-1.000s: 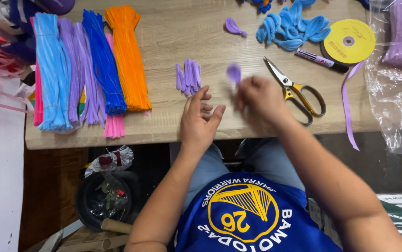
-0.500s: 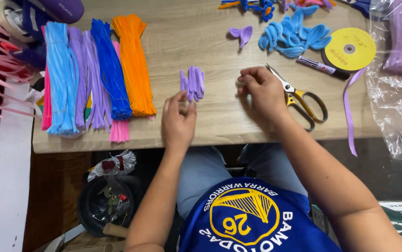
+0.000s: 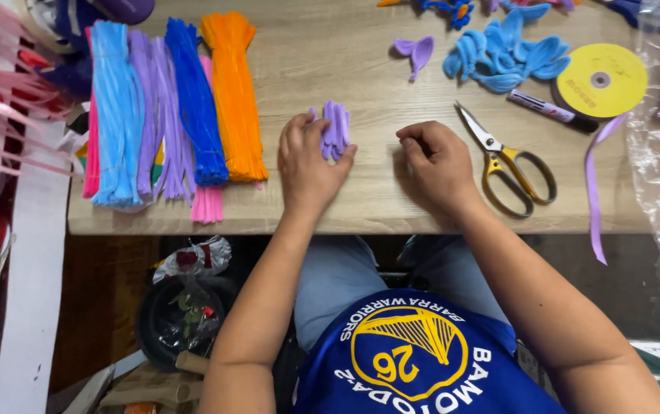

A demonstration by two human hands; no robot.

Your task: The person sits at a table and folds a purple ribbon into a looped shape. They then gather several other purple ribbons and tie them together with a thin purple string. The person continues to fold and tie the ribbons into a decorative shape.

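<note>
A small bundle of short purple pipe-cleaner pieces (image 3: 336,126) lies on the wooden table (image 3: 360,215). My left hand (image 3: 308,162) rests over the bundle's near end, with fingers on one side and thumb on the other, gripping it. My right hand (image 3: 437,165) sits just to the right on the table, fingers curled in, with nothing visible inside. A bent purple petal shape (image 3: 416,50) lies farther back, apart from both hands.
Yellow-handled scissors (image 3: 510,165) lie right of my right hand. Behind them are a marker (image 3: 548,109), a yellow ribbon spool (image 3: 600,79), a trailing purple ribbon (image 3: 597,184) and blue petal shapes (image 3: 506,50). Long light blue (image 3: 115,115), blue (image 3: 192,100) and orange (image 3: 234,100) pipe-cleaner bundles lie left.
My right hand held a purple petal a second ago; the petal now lies farther back and the hand has curled on the table. My left hand moved forward onto the purple bundle.
</note>
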